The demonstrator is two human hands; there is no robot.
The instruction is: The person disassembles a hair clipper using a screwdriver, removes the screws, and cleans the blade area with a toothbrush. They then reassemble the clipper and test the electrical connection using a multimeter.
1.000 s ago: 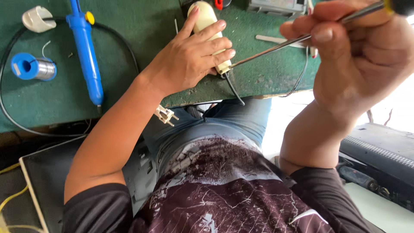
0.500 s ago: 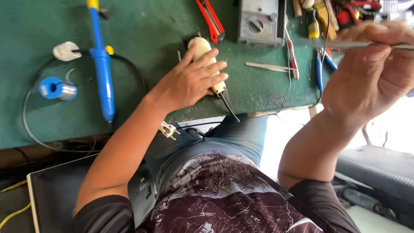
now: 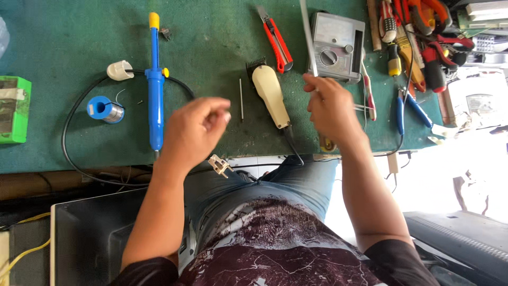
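A cream hair clipper (image 3: 271, 94) with a black blade lies on the green mat (image 3: 211, 47), its black cord running off the near edge. My left hand (image 3: 194, 131) hovers just left of it, fingers loosely curled, blurred, with nothing in it. My right hand (image 3: 330, 108) is just right of the clipper, closed around a long screwdriver (image 3: 307, 37). The metal shaft points away from me over the grey multimeter (image 3: 337, 47). A thin metal pin (image 3: 241, 99) lies between my left hand and the clipper.
On the left of the mat are a blue desoldering pump (image 3: 154, 79), a blue solder spool (image 3: 104, 109), a white cap (image 3: 119, 70) and a green box (image 3: 13, 108). A red utility knife (image 3: 276, 38), blue-handled pliers (image 3: 408, 108) and several hand tools (image 3: 418, 32) lie to the right. A plug (image 3: 219, 165) hangs at the mat's edge.
My left hand has let go of the clipper and moved left, off it. My right hand has come down and in beside the clipper, with the screwdriver turned to point away from me.
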